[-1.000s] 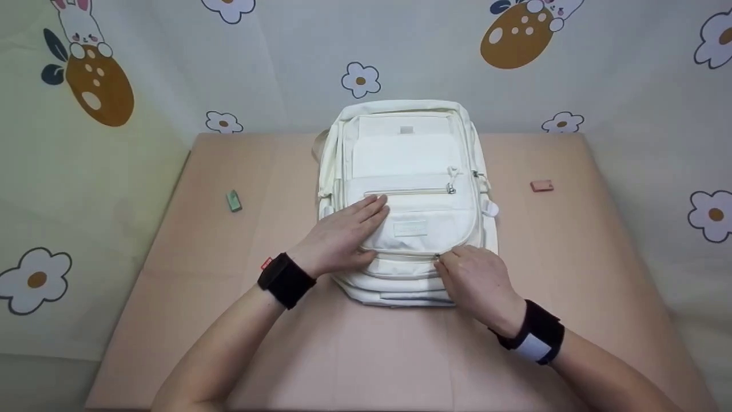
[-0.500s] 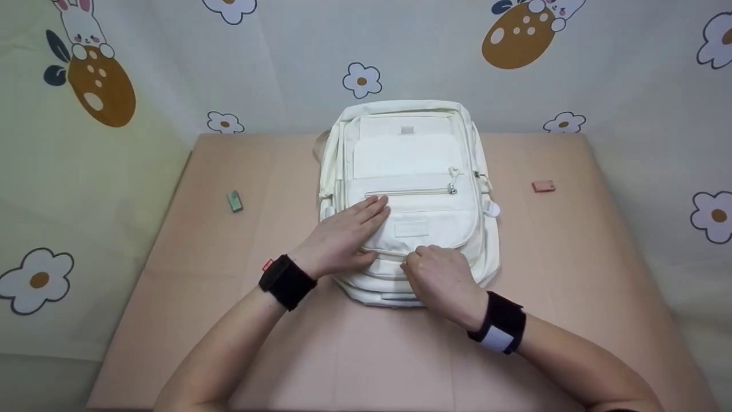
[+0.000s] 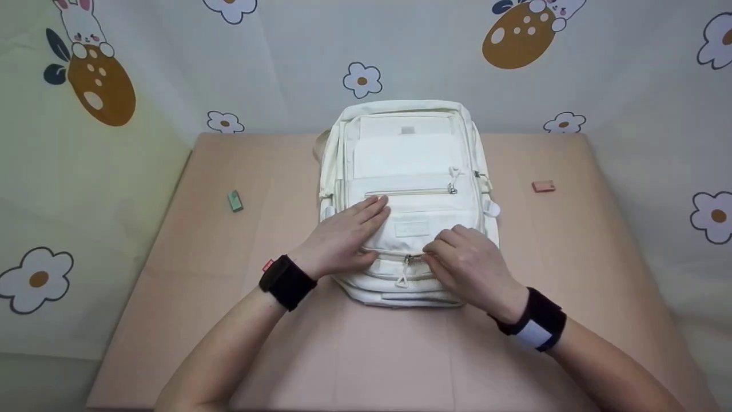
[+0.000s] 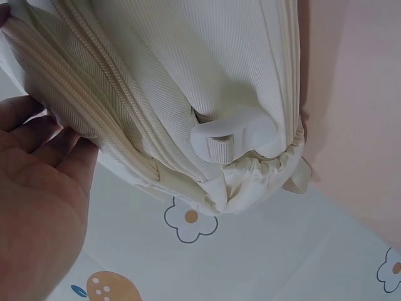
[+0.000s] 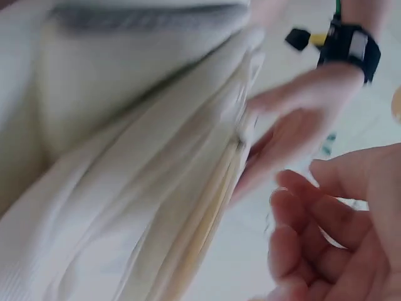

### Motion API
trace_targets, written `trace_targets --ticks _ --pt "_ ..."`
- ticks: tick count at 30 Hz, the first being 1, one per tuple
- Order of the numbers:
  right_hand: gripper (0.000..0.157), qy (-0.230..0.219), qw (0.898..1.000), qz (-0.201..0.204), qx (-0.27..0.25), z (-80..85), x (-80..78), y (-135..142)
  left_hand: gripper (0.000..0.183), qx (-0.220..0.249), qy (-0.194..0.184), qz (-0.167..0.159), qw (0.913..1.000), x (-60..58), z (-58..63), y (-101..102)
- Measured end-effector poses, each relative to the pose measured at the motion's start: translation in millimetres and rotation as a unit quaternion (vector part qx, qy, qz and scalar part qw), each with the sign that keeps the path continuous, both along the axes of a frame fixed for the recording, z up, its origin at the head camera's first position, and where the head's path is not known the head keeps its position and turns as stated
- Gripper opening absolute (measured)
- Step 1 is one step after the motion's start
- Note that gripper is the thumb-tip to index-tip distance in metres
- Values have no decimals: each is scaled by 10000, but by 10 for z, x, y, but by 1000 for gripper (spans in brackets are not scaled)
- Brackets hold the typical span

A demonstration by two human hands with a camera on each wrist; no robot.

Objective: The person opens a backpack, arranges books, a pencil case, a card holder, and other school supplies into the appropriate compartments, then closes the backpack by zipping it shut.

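Observation:
A cream-white backpack lies front side up in the head view. My left hand rests on the left of its front pocket, fingers extended; the left wrist view shows that hand against the pocket's zipped edge. A metal zipper slider with a triangular pull sits midway along the lower front zipper. Just right of the slider is my right hand. Its fingers are loosely curled in the right wrist view, apart from the bag and with nothing between them.
A small green block lies on the pinkish table left of the backpack. To the right lies a small pink block. Patterned cloth hangs behind and along the sides.
My right hand went left along the lower zipper with the slider, then let go of it and drew back right. The slider and pull now show. My left hand stays put.

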State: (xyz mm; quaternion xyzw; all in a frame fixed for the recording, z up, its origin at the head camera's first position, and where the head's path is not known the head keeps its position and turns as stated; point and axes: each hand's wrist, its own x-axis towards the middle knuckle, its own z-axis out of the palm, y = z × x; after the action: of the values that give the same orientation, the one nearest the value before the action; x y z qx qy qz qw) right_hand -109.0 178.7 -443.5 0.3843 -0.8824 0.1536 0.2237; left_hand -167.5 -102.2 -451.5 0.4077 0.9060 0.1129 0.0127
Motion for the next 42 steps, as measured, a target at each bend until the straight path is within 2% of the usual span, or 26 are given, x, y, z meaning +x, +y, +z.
trace_targets --ticks 5,8,14,20,22,24,27,29,32,36,42 --pt "33 -52 9997 219 42 -68 -117 355 84 21 -75 34 10000 10 -2 4" --pt "41 -11 9992 388 116 -153 -154 488 84 61 -76 40 9999 14 -4 5" --pt "34 272 9980 549 -132 -301 -194 540 84 158 -30 48 9999 19 -27 7" --pt "18 262 9987 385 -224 -345 -206 498 82 266 6 247 9993 81 -19 44" --pt "16 294 9987 340 -224 -352 -204 488 74 457 233 377 9980 133 -8 95" --pt "15 379 9985 315 -223 -358 -202 478 59 808 649 526 9932 201 1 167" --pt "15 430 9985 270 -205 -366 -204 473 26 1309 1389 682 9792 313 11 291" --pt "15 391 9989 222 -159 -366 -203 474 14 1443 1709 700 9721 394 11 366" --pt "13 325 9993 151 -59 -366 -203 481 27 1174 1705 726 9757 501 -17 462" --pt "12 330 9994 122 -38 -367 -197 470 41 623 1483 992 9820 576 -93 564" --pt "14 338 9993 116 -129 -371 -179 447 37 325 1443 1306 9803 607 -131 656"
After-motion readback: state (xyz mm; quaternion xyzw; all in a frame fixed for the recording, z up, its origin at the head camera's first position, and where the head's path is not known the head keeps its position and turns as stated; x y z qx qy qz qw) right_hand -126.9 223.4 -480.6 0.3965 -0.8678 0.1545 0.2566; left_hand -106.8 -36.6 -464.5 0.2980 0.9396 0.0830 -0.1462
